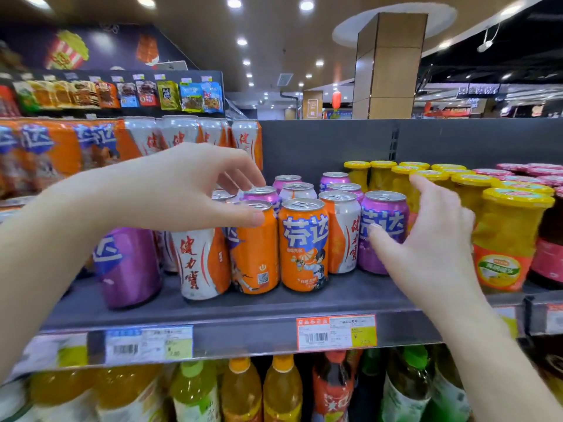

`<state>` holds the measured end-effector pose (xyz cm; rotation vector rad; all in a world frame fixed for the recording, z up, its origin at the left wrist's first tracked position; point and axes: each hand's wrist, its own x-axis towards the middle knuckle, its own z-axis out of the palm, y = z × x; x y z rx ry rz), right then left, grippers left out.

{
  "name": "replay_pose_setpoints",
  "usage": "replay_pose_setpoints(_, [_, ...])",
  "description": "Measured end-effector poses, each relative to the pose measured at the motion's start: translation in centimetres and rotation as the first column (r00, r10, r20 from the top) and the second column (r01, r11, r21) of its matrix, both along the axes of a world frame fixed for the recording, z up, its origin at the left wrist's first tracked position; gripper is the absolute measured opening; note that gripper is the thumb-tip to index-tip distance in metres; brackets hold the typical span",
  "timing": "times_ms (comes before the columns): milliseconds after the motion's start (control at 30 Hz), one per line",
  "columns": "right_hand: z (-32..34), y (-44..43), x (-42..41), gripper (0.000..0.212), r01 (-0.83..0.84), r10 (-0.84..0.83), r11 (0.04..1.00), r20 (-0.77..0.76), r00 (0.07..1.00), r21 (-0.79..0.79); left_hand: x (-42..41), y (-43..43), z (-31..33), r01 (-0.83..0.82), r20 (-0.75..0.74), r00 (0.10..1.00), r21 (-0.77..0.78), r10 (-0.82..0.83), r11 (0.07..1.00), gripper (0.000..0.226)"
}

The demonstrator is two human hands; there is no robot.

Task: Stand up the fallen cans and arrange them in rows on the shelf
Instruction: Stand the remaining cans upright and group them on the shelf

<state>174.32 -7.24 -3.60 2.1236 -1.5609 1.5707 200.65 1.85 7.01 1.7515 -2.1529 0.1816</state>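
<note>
Several drink cans stand upright in rows on the grey shelf (pixel 274 312). The front row holds a purple can (pixel 128 269), a white and orange can (pixel 199 263), an orange can (pixel 254 254), a second orange can (pixel 304 245), a white can (pixel 345 236) and another purple can (pixel 385 226). More cans stand behind them. My left hand (pixel 182 190) arches over the first orange can, with the thumb on its front rim and the fingers curled behind its top. My right hand (pixel 426 236) is spread beside the right purple can, its thumb touching the can's front.
Yellow-lidded fruit jars (pixel 511 239) stand close to the right of the cans, with pink-lidded jars (pixel 548 257) beyond them. Shrink-wrapped can packs (pixel 61 147) fill the left. Price tags (pixel 335 332) line the shelf edge. Drink bottles (pixel 240 391) stand on the shelf below.
</note>
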Motion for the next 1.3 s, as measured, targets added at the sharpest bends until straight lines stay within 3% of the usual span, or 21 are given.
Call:
replay_pose_setpoints(67, [1.1,1.2,0.9,0.057,-0.146,0.143,0.972,-0.033,0.989,-0.184,0.9,0.6,-0.6,0.004,0.013,1.0,-0.019,-0.003,1.0,0.057])
replay_pose_setpoints(167, [3.1,2.3,2.7,0.051,-0.429,0.426,0.903,-0.092,0.9,-0.015,2.4,1.2,-1.4,-0.014,0.021,1.0,-0.033,0.015,0.999,0.055])
replay_pose_setpoints(300, [4.7,2.3,5.6,0.082,-0.237,0.314,0.949,-0.544,0.778,0.209,4.3,2.0,-2.2,-0.028,0.03,0.999,-0.045,0.029,0.999,0.056])
replay_pose_setpoints(433, [5.7,2.4,7.2,0.088,-0.09,0.235,0.967,-0.685,0.689,0.24,5.0,2.0,-2.7,-0.025,0.071,0.997,-0.073,0.03,0.997,0.063])
replay_pose_setpoints(533, [6.3,2.6,7.4,0.093,-0.107,0.269,0.953,-0.632,0.727,0.283,5.7,2.4,-2.8,-0.046,0.068,0.996,-0.081,0.052,0.996,0.065])
replay_pose_setpoints(733, [6.6,3.6,6.2,0.078,-0.222,0.366,0.915,-0.462,0.808,0.336,9.0,4.5,-3.2,-0.082,-0.04,0.996,-0.109,0.078,0.991,0.06])
replay_pose_setpoints(900, [6.3,3.5,5.8,0.073,-0.252,0.412,0.868,-0.337,0.846,0.428,11.3,5.3,-4.8,-0.12,-0.131,0.987,-0.216,0.093,0.969,0.056])
replay_pose_setpoints(1133, [4.6,3.0,6.1,0.067,-0.232,0.338,0.898,-0.249,0.907,0.374,13.9,7.2,-4.6,-0.163,-0.185,0.976,-0.247,0.118,0.955,0.046])
replay_pose_setpoints(1300, [2.9,4.0,7.0,0.082,-0.222,0.309,0.914,-0.229,0.923,0.338,15.2,8.3,-5.0,-0.189,-0.176,0.974,-0.271,0.145,0.944,0.034])
